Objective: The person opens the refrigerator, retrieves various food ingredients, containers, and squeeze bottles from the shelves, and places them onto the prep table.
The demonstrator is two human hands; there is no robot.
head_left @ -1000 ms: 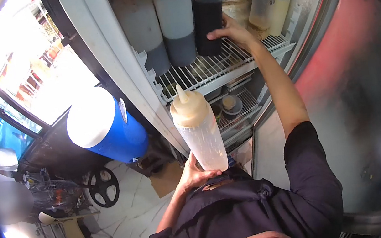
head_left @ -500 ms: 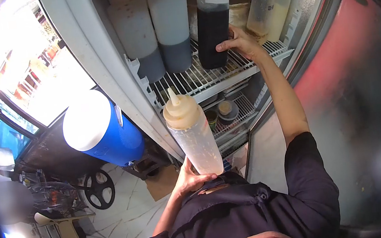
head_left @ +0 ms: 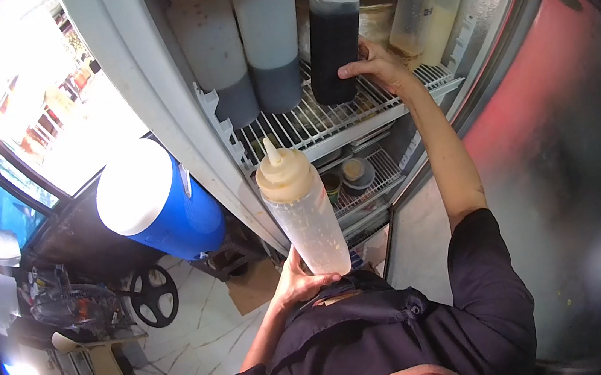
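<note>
A clear squeeze bottle (head_left: pixel 308 224) with a cream nozzle cap stands upright in my left hand (head_left: pixel 299 282), which grips its base. My right hand (head_left: pixel 378 69) is wrapped round the lower right side of a dark-filled bottle (head_left: pixel 335 46) with a white label, on the fridge's upper wire shelf (head_left: pixel 322 120). To its left on that shelf are two larger bottles, a grey one (head_left: pixel 271 39) and a spotted one (head_left: pixel 213 55), both with dark liquid low down. Right of my hand stand a nearly empty bottle (head_left: pixel 412 17) and a pale yellow one (head_left: pixel 446 9).
The fridge door (head_left: pixel 542 178) stands open at the right. Small containers (head_left: pixel 356 172) sit on a lower shelf. A blue drum (head_left: pixel 182 210) with a white lid is left of the fridge frame. Further left are a black wheel (head_left: pixel 154 296) and a beige chair (head_left: pixel 111 364).
Compared with a second ago, the dark bottle in my right hand has come forward on the shelf and its label shows more. The view has shifted slightly; my left hand still holds its bottle.
</note>
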